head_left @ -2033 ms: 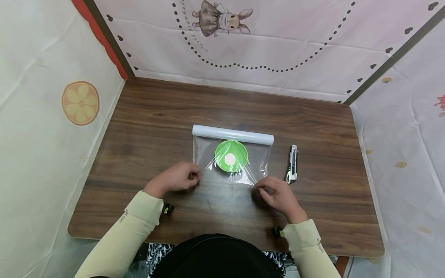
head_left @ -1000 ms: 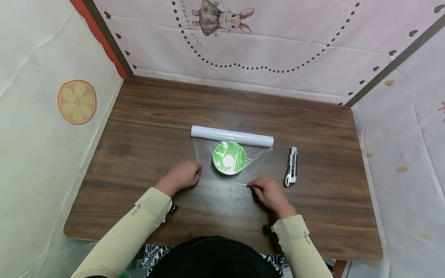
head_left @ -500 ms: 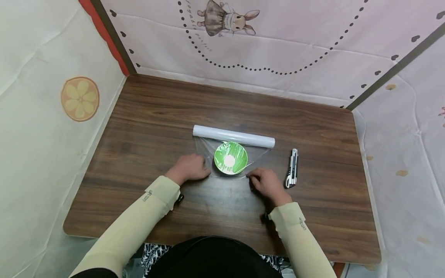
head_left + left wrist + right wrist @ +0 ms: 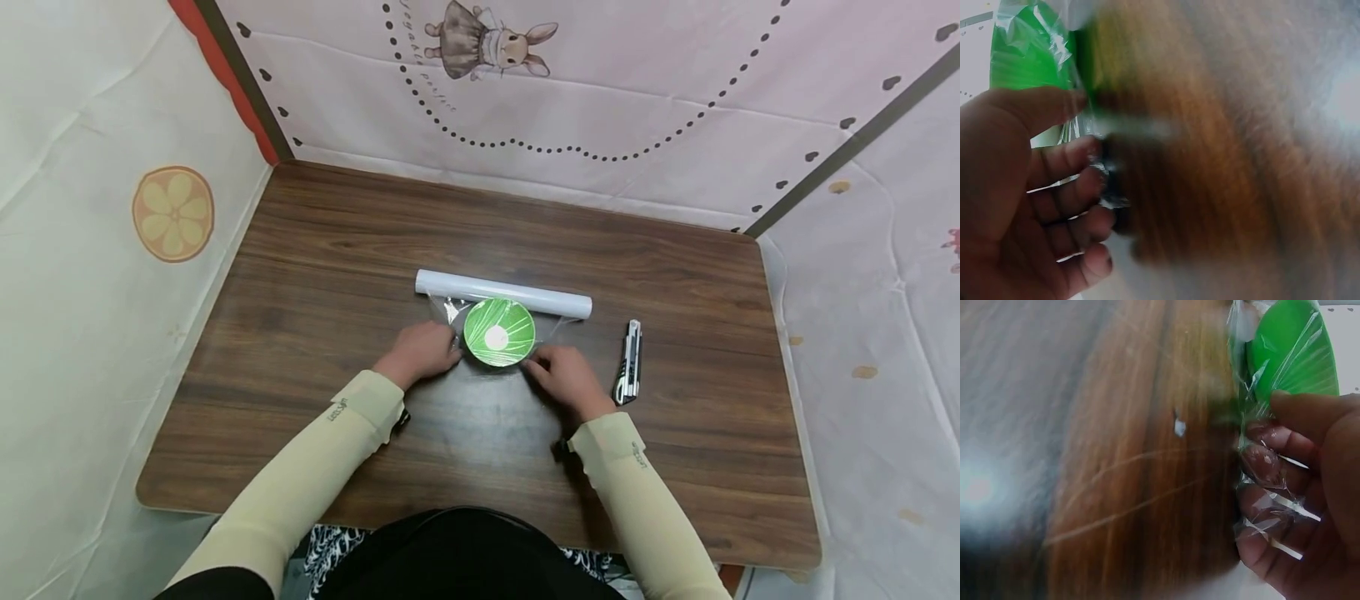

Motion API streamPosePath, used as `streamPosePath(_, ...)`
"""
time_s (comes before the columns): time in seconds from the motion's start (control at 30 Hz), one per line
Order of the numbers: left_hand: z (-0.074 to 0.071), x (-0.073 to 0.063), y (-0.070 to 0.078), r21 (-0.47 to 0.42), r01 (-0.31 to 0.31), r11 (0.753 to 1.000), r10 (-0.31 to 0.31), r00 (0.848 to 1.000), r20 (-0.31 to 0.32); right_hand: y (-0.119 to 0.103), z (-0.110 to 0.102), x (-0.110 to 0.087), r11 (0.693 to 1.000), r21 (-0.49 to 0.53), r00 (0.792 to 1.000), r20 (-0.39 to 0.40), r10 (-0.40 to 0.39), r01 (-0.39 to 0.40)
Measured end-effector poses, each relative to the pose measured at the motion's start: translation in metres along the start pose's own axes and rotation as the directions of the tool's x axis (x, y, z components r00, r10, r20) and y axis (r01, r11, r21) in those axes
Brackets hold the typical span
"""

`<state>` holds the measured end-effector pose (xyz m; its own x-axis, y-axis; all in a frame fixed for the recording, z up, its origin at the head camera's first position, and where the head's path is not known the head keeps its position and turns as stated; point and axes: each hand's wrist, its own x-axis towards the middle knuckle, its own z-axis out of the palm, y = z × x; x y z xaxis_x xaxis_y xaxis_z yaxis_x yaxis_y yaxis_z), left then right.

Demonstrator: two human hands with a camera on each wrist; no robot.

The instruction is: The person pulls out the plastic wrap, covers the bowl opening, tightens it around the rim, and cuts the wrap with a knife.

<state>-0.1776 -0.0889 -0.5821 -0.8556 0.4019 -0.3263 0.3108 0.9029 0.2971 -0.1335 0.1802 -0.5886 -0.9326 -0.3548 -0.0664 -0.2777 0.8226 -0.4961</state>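
A green bowl (image 4: 477, 325) with a white centre sits mid-table under clear plastic wrap (image 4: 450, 308), which runs from a white roll (image 4: 517, 297) just behind it. Streaks and creases in the wrap cross the bowl. My left hand (image 4: 426, 350) holds the wrap at the bowl's left front, thumb and curled fingers (image 4: 1079, 190) on the film in the left wrist view. On the opposite side my right hand (image 4: 566, 379) holds the wrap's other end near the rim. The right wrist view has film bunched over its curled fingers (image 4: 1272, 462), with the thumb beside the green wall.
A utility knife (image 4: 628, 362) lies on the wooden table (image 4: 337, 250), right of my right hand. Printed cloth walls (image 4: 600, 75) stand along the back and both sides. The table's front edge is close to my body.
Both hands have moved inward and up to the bowl's front, bringing the wrap's front edge with them. The film is now gathered close around the bowl; the roll and knife have stayed put.
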Motion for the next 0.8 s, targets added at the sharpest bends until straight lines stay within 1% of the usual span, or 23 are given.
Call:
streamPosePath(0.13, 0.005, 0.002, 0.003, -0.019, -0.018, 1.000, 0.016, 0.997, -0.069, 0.000, 0.001, 0.004, 0.998, 0.028, 0.998, -0.005, 0.060, -0.059)
streamPosePath(0.23, 0.009, 0.002, 0.005, -0.053, -0.021, 0.998, 0.014, 0.991, -0.134, 0.002, 0.004, 0.007, 0.993, 0.051, 0.994, -0.013, 0.104, -0.103)
streamPosePath(0.37, 0.013, 0.004, 0.008, -0.117, -0.002, 0.993, -0.023, 0.978, -0.206, 0.003, 0.007, 0.012, 0.991, 0.059, 0.991, -0.044, 0.123, -0.121)
streamPosePath(0.47, 0.015, 0.006, 0.011, -0.186, 0.011, 0.983, -0.053, 0.974, -0.222, 0.004, 0.008, 0.014, 0.989, 0.070, 0.987, -0.089, 0.133, -0.126)
streamPosePath(0.57, 0.017, 0.007, 0.011, -0.280, 0.015, 0.960, -0.079, 0.973, -0.219, 0.005, 0.007, 0.016, 0.987, 0.093, 0.982, -0.120, 0.145, -0.134)
streamPosePath(0.63, 0.017, 0.007, 0.009, -0.334, 0.008, 0.942, -0.090, 0.969, -0.230, 0.005, 0.006, 0.016, 0.983, 0.126, 0.980, -0.127, 0.152, -0.136)
streamPosePath(0.73, 0.018, 0.004, 0.004, -0.404, -0.006, 0.915, -0.112, 0.957, -0.269, 0.007, 0.003, 0.014, 0.976, 0.168, 0.980, -0.118, 0.161, -0.141)
streamPosePath(0.8, 0.017, -0.001, 0.000, -0.431, -0.012, 0.902, -0.132, 0.944, -0.303, 0.009, 0.001, 0.011, 0.975, 0.180, 0.980, -0.121, 0.156, -0.133)
